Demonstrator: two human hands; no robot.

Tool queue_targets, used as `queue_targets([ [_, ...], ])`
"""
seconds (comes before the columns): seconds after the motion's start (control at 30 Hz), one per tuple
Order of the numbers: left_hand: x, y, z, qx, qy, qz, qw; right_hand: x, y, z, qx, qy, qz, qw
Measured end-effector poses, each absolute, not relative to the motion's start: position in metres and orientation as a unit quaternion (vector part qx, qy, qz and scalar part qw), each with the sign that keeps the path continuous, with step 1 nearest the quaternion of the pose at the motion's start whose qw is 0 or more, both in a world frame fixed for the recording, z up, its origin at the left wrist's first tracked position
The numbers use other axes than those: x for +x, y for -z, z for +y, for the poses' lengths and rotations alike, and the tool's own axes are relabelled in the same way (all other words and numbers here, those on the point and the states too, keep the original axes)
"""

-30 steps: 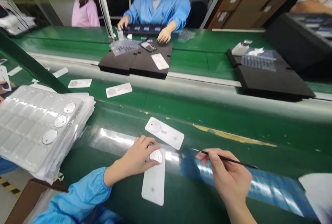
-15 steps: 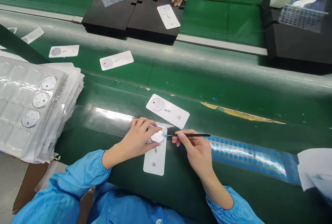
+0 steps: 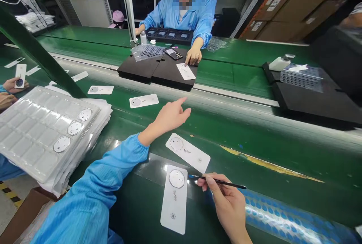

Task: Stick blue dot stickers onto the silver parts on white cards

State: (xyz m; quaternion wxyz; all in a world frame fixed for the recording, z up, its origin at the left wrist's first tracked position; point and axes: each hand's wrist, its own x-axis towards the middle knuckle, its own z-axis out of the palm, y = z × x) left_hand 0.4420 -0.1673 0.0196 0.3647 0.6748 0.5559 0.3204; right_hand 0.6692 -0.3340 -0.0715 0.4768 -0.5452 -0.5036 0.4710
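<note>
- Left hand [image 3: 172,115], open and empty, stretches over the green belt [image 3: 254,127] toward a far white card [image 3: 144,100].
- Right hand [image 3: 229,206] pinches a thin black tool [image 3: 223,182] pen-style, its tip low beside the near card [image 3: 174,198], apparently for fine control.

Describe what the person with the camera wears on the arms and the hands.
The left arm is covered by a light blue sleeve of loose, smooth cloth, gathered into an elastic cuff at the wrist. The left hand and the right hand are bare: no gloves, rings or watch show. The right sleeve is out of view.
</note>
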Motion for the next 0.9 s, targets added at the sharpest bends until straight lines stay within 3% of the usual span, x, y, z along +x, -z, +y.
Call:
queue_targets([
  [0.17,0.452,0.001,-0.196,0.674,-0.352,0.474,0.445,0.675,0.075,-0.332,-0.549,-0.466,-0.495,0.487],
  [0.4,0.43,0.051,-0.299,0.727,-0.313,0.454,0.409,0.669,0.068,-0.331,-0.538,-0.502,-0.456,0.501],
  [0.67,0.432,0.054,-0.311,0.779,-0.274,0.41,0.388,0.655,0.066,-0.34,-0.516,-0.576,-0.406,0.487],
  [0.9,0.432,0.052,-0.314,0.775,-0.24,0.436,0.39,0.652,0.063,-0.344,-0.516,-0.548,-0.429,0.499],
])
